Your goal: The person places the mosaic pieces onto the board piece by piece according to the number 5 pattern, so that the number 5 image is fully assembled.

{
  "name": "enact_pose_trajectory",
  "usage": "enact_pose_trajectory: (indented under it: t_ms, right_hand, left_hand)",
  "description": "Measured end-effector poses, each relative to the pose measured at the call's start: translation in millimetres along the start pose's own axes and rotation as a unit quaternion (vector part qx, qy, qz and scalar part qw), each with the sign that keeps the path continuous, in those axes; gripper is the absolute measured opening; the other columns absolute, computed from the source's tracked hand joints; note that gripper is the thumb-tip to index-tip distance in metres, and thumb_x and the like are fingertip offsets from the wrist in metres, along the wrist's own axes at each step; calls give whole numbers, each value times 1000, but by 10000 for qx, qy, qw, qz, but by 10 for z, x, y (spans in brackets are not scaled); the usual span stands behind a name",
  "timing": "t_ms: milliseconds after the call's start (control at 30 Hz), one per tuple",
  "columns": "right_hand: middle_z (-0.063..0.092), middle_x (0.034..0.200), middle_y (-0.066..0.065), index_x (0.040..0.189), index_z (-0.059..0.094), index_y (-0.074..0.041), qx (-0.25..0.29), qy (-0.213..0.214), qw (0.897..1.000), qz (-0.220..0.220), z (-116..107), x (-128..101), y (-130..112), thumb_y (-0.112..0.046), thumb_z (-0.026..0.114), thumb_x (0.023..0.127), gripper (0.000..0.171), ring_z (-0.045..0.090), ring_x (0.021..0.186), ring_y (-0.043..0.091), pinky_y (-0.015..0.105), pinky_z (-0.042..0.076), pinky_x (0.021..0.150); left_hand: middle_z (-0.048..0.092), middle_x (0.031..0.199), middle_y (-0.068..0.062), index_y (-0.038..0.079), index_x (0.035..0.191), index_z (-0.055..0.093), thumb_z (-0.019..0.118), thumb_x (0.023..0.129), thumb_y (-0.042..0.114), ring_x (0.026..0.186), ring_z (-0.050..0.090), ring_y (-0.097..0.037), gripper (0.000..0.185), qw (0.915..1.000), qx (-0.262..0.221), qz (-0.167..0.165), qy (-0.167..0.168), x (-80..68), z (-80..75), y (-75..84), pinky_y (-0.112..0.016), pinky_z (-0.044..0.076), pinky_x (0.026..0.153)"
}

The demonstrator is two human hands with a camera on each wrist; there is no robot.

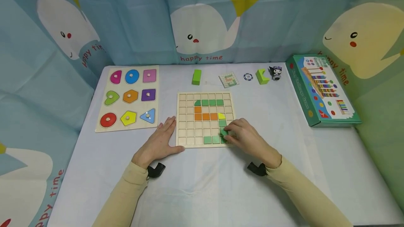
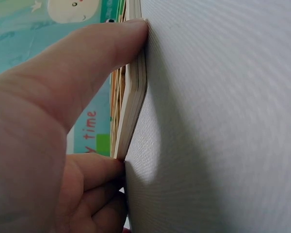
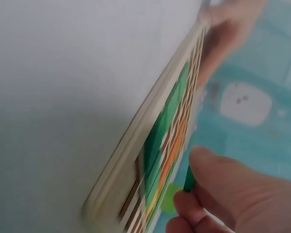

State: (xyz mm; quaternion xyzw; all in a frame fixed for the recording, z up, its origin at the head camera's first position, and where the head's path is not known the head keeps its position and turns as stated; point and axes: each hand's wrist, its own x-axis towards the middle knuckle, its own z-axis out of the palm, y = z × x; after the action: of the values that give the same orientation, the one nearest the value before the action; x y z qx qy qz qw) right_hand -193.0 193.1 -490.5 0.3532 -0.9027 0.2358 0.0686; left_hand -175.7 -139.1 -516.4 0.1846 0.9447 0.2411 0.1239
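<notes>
A pale cloth-covered table (image 1: 202,192) stands before a blue curtain (image 1: 132,16) printed with whales. Well out to the left of the left hand lies a shape puzzle (image 1: 128,97) with coloured pegged pieces. The left hand (image 1: 159,143) rests flat, fingers relaxed, against the left edge of the wooden grid board (image 1: 189,129); the left wrist view shows the thumb and fingers touching that edge (image 2: 133,92), steadying it rather than gripping. Between the two hands the board carries a run of green tiles (image 1: 212,102) along its far rows, orange tiles (image 1: 205,116) below them and one yellow tile (image 1: 221,116).

The right hand (image 1: 247,137) lies over the board's near right corner, its fingers curled about a green tile (image 3: 188,179), pinched just above the grid. The step in hand looks like seating this tile beside the green ones (image 1: 212,139) already in the near row. The next move likely calls for squaring the tile to an empty cell and pressing it flat while the left hand keeps the board from sliding.

Beyond the hands lie a green block (image 1: 196,77), a pattern card (image 1: 228,80), a chip (image 1: 248,76), another green block (image 1: 261,76) and a small figure (image 1: 276,73). Far right of the right hand sits a green box (image 1: 322,90).
</notes>
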Motion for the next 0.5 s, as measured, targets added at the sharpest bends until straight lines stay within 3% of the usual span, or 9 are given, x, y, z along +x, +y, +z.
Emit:
enact_pose_trajectory:
  t_ms: [500]
  right_hand:
    - [65,94,2,96,72,-4,310,-553,9936,-933,308,365,-361,-15,82,81,21,56,88,21,31,48,78]
  left_hand:
    - [10,162,-10,-2,153,19,73,81,53,147,7,-23,106,10000,19,-18,-27,-3,-8,3,-40,7,119]
